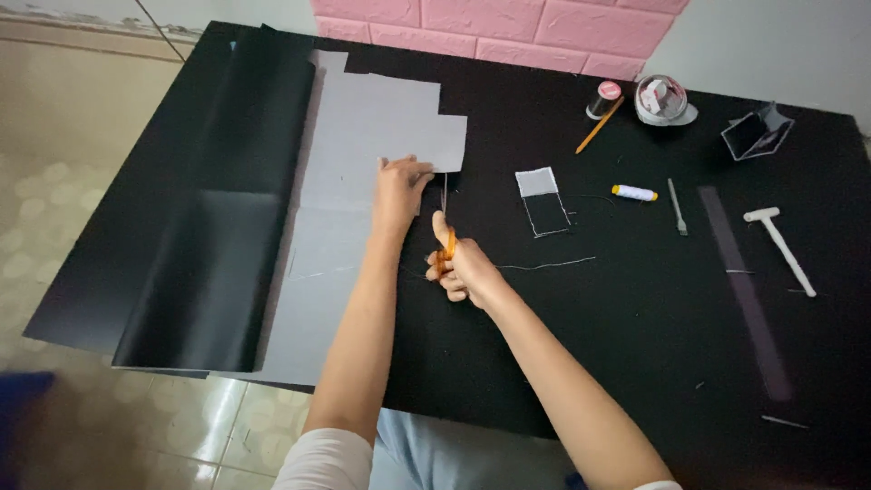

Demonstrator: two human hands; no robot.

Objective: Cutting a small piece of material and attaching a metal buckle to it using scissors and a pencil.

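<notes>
We are seeing soft, even daylight, fairly bright, casting only faint shadows under the arms. A pale sheen is spreading over the folded black sheet (218,209) at left. The tiled floor (54,218) is looking blurred and washed out, and the tabletop (635,345) edges are bowing slightly.

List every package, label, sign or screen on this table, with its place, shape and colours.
Thread spool: far edge of the table, upright dark cylinder with a round pink-and-white label on top.
Clear dome case: right of the spool, round, with a white-and-red packet inside.
White spool: mid-table, lying on its side, yellow end, no label visible.
No signs or screens.
</notes>
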